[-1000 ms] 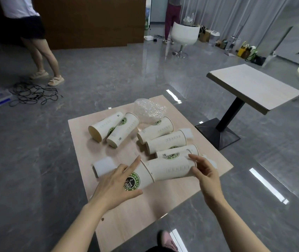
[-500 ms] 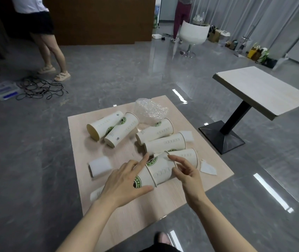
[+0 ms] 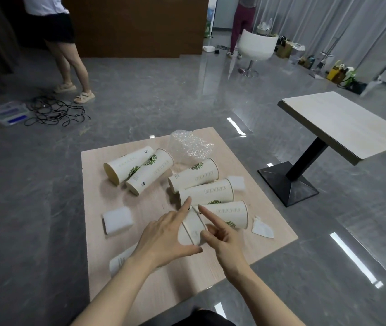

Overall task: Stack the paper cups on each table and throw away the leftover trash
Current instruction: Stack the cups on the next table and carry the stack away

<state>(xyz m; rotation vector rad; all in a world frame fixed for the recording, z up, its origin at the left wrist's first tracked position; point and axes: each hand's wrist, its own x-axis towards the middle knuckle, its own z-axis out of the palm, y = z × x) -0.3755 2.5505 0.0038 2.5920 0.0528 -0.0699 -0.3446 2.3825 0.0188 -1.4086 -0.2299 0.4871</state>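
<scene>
Left hand (image 3: 163, 241) and right hand (image 3: 222, 238) gripped nested cups (image 3: 193, 228) near table (image 3: 210, 274) front edge; cups mostly hidden. Left wrist hid part of paper (image 3: 119, 261).

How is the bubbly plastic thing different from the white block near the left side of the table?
The bubble wrap is clear and crumpled; the white foam block is solid white with flat sides. The bubble wrap lies at the table's far edge beside the cups, the foam block apart near the left edge. Neither is touched by a hand; both look like leftover trash.
</scene>
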